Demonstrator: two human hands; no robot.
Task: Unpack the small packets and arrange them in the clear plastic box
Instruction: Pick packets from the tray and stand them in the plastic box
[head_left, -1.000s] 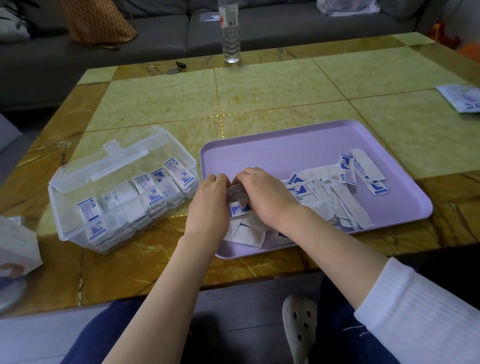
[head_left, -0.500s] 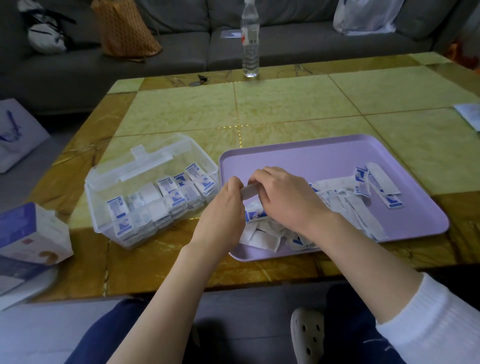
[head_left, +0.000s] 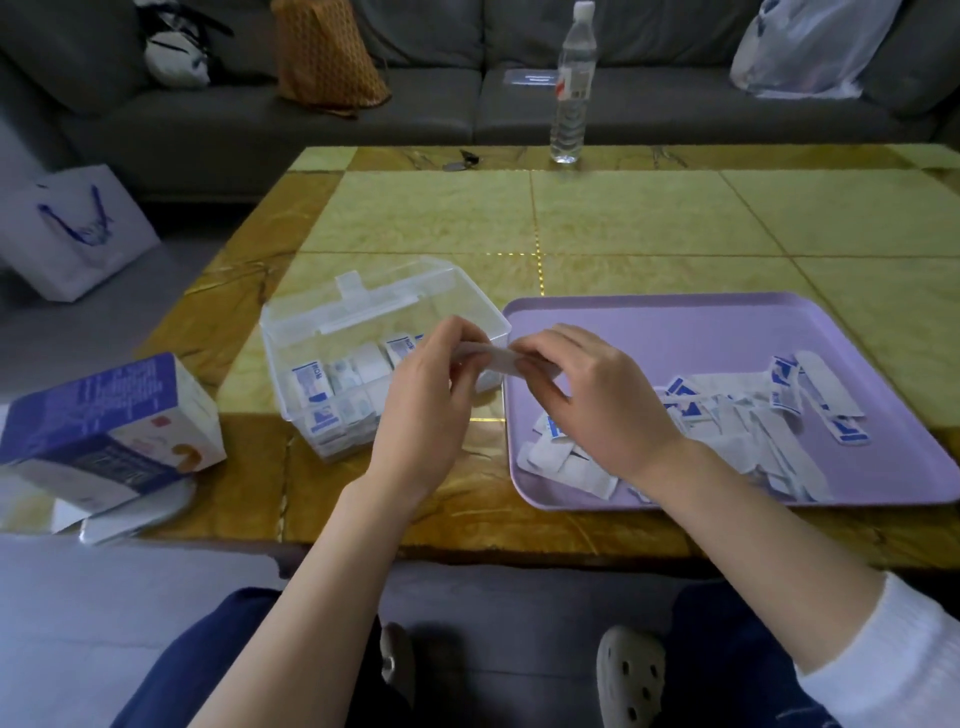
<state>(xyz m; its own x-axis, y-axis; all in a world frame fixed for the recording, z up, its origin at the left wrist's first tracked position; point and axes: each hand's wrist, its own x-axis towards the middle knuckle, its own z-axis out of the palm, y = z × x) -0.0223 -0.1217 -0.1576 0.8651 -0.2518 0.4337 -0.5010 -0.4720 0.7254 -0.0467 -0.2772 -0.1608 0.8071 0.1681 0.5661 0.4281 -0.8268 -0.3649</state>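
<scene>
A white strip packet (head_left: 491, 357) is held level between both hands, just above the gap between box and tray. My left hand (head_left: 423, 410) pinches its left end; my right hand (head_left: 592, 400) pinches its right end. The clear plastic box (head_left: 374, 312) stands open on the table, with several blue-and-white packets (head_left: 317, 387) standing in a row inside; my left hand covers its right part. A heap of loose packets (head_left: 727, 421) lies on the purple tray (head_left: 675, 322).
A blue-and-white carton (head_left: 104, 431) lies at the table's left front edge on a white lid. A water bottle (head_left: 571, 88) and keys (head_left: 462, 158) stand at the far edge. A white paper bag (head_left: 72, 228) sits on the floor to the left.
Both hands have lifted off the heap in the tray with one strip packet and carried it left, up to the box's right edge. The camera has tilted up and shifted.
</scene>
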